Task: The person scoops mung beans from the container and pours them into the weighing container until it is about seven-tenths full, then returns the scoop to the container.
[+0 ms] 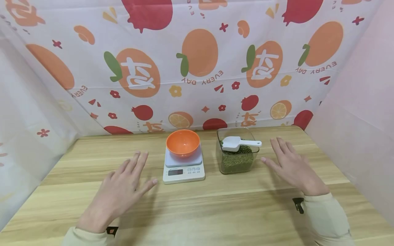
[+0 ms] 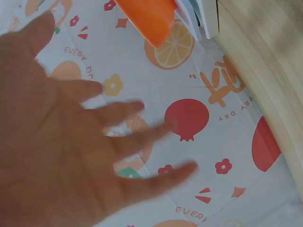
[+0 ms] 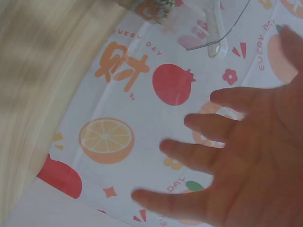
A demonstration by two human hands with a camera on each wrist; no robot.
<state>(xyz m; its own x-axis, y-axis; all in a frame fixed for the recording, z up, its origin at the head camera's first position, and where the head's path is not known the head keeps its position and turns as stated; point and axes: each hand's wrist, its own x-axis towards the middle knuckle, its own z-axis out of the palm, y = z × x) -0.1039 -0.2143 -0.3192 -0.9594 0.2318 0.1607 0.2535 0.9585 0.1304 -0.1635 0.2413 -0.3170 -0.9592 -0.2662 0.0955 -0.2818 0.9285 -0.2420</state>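
An orange bowl (image 1: pixel 183 142) sits on a white kitchen scale (image 1: pixel 184 174) with a small dark display. To its right stands a clear square container (image 1: pixel 237 165) partly filled with small green beans (image 1: pixel 235 160). Across its top lies a white scoop (image 1: pixel 238 143), its handle pointing right. My left hand (image 1: pixel 118 189) is left of the scale, fingers spread, holding nothing. Just right of the container is my right hand (image 1: pixel 290 165), also spread and free of any object. In the left wrist view, part of the bowl (image 2: pixel 151 21) shows at the top.
All of this rests on a light wooden table (image 1: pixel 197 212). A white curtain (image 1: pixel 197 99) printed with fruit hangs along the table's back edge, and pale cloth (image 1: pixel 351 112) closes off the right side.
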